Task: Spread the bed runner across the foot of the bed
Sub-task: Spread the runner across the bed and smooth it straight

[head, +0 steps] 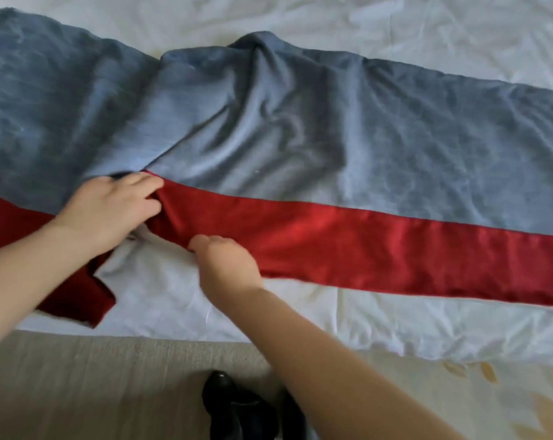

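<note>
White, creased bedding [395, 331] covered the bed from edge to edge, and right across its near end lay the long grey-blue plush bed runner [300, 122], stretching from the left border of the view to the right. Along its near side ran a wide shiny red satin band [364, 246]. And it was not flat yet! On the right the cloth sat smooth, but in the middle it was rucked into a tall ridge with deep folds running down towards the seam. On the left the red band was twisted and doubled over itself, one corner flopping near the mattress edge, with a patch of white sheet showing between the folds.

Both hands were on that trouble spot. The left hand [110, 208] lay at the seam where grey met red, its fingers [145, 188] curled into a bunched fold of the runner. Just beside it, the right hand [227, 262] gripped the near edge of the red band, thumb on top, the other fingers tucked under the cloth and out of sight. Both forearms were bare.

Below the mattress edge came pale beige carpet [78, 376], with yellowish leaf shapes on the right, and black shiny shoes [237, 408] at the bottom centre.
</note>
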Available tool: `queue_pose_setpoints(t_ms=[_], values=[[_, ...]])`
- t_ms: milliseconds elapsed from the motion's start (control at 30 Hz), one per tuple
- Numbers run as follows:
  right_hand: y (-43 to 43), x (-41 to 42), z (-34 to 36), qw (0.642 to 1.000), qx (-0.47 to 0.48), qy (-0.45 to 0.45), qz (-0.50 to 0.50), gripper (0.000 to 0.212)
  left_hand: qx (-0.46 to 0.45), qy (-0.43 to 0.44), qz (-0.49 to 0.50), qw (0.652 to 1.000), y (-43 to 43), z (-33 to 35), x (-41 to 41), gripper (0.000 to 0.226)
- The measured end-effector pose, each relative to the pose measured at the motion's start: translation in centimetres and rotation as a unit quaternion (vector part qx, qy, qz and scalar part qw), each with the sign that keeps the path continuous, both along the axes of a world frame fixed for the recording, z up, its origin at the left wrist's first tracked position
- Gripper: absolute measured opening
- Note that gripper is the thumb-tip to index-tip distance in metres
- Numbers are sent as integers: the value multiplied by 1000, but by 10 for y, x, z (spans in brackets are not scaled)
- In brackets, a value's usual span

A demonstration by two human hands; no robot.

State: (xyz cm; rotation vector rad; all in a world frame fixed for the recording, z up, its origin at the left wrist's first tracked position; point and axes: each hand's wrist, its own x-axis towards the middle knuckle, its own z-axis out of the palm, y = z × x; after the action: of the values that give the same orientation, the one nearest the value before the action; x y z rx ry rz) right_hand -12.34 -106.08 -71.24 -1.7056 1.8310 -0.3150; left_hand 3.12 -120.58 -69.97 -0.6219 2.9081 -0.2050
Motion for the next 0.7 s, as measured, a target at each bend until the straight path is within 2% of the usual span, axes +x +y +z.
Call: queue_pose_setpoints(t_ms=[67, 133, 267, 367, 467, 567, 700], values=[[0, 0, 1, 999, 2, -23, 24, 32, -2, -30, 28, 999, -3, 2, 5, 14], [5, -12, 1, 999, -6, -21, 31, 33, 9, -50, 77, 996, 3, 0, -2, 25], [28, -57, 2, 997, -44, 33, 46, 31, 37, 7, 158, 987, 41, 5, -40, 32], [52, -96, 2, 992, -45, 94, 70, 41, 59, 64, 84, 993, 79, 9, -73, 35], [72, -124, -4, 987, -44, 148, 47, 36, 97, 64, 5, 993, 116, 0, -101, 27], [84, -133, -10, 984, -51, 173, 5, 28, 112, 47, 0, 993, 133, -16, -113, 17], [93, -120, -15, 983, -58, 171, -27, 31, 117, 38, 14, 992, 139, -20, -110, 28]])
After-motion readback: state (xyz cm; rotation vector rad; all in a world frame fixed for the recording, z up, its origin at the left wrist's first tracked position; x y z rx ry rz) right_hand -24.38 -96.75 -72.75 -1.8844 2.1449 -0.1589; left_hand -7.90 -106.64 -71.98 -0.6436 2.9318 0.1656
